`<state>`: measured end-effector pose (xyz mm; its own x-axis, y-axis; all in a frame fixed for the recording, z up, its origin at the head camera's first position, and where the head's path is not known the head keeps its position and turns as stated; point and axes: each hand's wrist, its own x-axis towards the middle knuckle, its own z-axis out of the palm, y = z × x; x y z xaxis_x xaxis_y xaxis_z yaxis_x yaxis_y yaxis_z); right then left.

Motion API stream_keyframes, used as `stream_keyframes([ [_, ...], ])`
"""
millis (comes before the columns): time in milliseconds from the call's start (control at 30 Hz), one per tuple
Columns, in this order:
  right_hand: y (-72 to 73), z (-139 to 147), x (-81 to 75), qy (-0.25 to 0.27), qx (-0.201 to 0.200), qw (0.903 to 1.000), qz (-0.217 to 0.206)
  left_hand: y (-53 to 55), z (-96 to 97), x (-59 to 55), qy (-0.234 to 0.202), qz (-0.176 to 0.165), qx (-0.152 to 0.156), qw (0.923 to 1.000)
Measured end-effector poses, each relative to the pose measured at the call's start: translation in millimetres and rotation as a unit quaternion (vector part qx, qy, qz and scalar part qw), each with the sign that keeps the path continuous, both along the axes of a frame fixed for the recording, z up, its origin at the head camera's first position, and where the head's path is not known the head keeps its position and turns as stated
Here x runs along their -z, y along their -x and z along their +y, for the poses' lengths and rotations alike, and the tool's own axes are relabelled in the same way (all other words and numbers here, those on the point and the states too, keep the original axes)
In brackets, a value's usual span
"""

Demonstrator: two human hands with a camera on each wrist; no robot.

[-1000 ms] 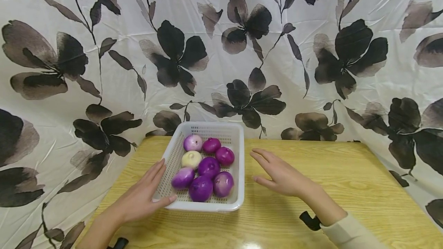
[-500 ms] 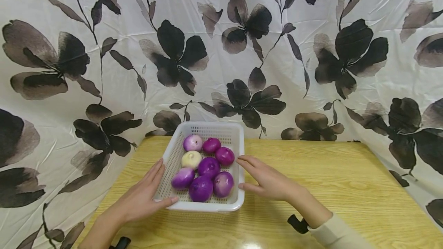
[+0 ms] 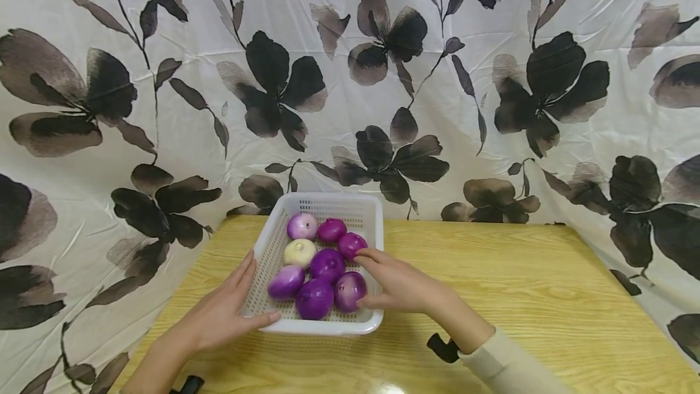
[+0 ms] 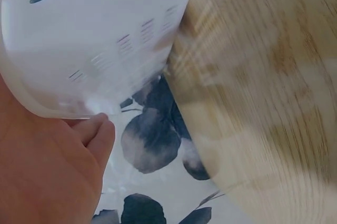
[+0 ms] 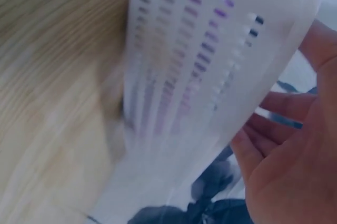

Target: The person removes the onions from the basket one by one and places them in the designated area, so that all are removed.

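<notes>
A white plastic basket [image 3: 328,326] on the wooden table holds several purple onions [image 3: 327,265] and one pale cream onion [image 3: 300,253]. My left hand [image 3: 219,315] rests against the basket's near left corner, fingers along the outer wall and thumb over the front rim. In the left wrist view the left hand [image 4: 52,166] touches the rim from outside. Over the right rim reaches my right hand [image 3: 401,284], loosely bent. Its fingertips are by a magenta onion [image 3: 352,245], its thumb by a streaked purple onion [image 3: 350,291]; whether they touch is unclear.
The light wooden table [image 3: 492,278] extends to the right of the basket. A white curtain with dark flowers [image 3: 339,78] hangs behind and down both sides. Black straps [image 3: 443,348] show at the wrists.
My right hand has moved left, from beside the basket to across its right rim, over the onions. The left hand has stayed at the near left corner.
</notes>
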<state>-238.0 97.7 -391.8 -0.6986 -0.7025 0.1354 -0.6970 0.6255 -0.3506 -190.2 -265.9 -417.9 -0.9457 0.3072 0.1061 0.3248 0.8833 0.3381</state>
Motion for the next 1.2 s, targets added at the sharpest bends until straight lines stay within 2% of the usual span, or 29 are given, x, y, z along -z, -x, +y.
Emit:
stream_keyframes([
  [300, 6.6, -26, 3.7, -0.044, 0.016, 0.9987, 0.02, 3.8, 0.1, 3.5, 0.006, 0.006, 0.001, 1.0],
  [433, 6.8, -35, 5.9, -0.072, 0.022, 0.9963, 0.042, 3.6, -0.5, 2.9, 0.006, 0.006, -0.001, 1.0],
  [800, 8.0, -55, 12.2, -0.173, 0.065, 0.9787, 0.089, 3.0, -2.2, 4.1, 0.008, 0.013, -0.001, 0.9999],
  [1000, 5.9, -61, 13.8, -0.19, 0.073, 0.9729, 0.109, -0.9, -4.9, 4.9, 0.008, 0.011, -0.006, 0.9999],
  [1200, 6.6, -60, 14.1, -0.18, 0.075, 0.9756, 0.102, 0.4, -3.7, 4.6, 0.005, 0.01, -0.002, 0.9999],
])
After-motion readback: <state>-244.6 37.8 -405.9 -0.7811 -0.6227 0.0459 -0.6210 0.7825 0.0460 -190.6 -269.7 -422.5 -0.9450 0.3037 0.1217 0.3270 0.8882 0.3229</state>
